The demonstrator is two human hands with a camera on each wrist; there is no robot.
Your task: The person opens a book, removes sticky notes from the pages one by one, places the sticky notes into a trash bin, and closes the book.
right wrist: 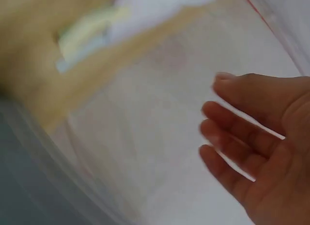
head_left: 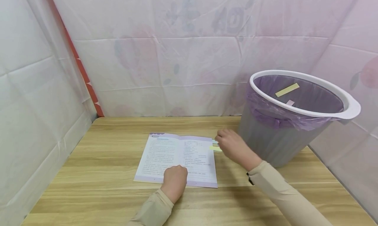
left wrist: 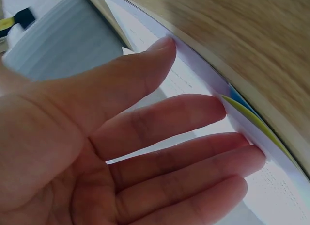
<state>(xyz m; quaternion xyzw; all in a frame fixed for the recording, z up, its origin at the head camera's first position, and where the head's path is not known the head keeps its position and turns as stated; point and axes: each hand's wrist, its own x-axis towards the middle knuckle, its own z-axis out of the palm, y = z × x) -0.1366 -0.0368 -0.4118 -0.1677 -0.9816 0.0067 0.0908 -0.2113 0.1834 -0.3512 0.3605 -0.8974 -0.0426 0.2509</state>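
An open booklet (head_left: 159, 153) with purple page borders lies flat on the table. Over its lower edge near the fold is my left hand (head_left: 175, 181), its fingers reaching across the page, as the left wrist view shows. A yellow sticky tab (head_left: 215, 148) and a blue sticky tab (head_left: 214, 141) stick out from the booklet's right edge. Right beside these tabs in the head view is my right hand (head_left: 234, 147). In the blurred right wrist view its fingers (right wrist: 232, 130) are loosely bent, apart from the thumb, with nothing between them.
A grey bin (head_left: 262, 144) with a white rim and purple liner stands on the table's right side. Inside it, a yellow strip (head_left: 287, 90) and a pink strip (head_left: 290, 102) cling to the liner. Pale cloth walls (head_left: 177, 61) enclose the table (head_left: 97, 147).
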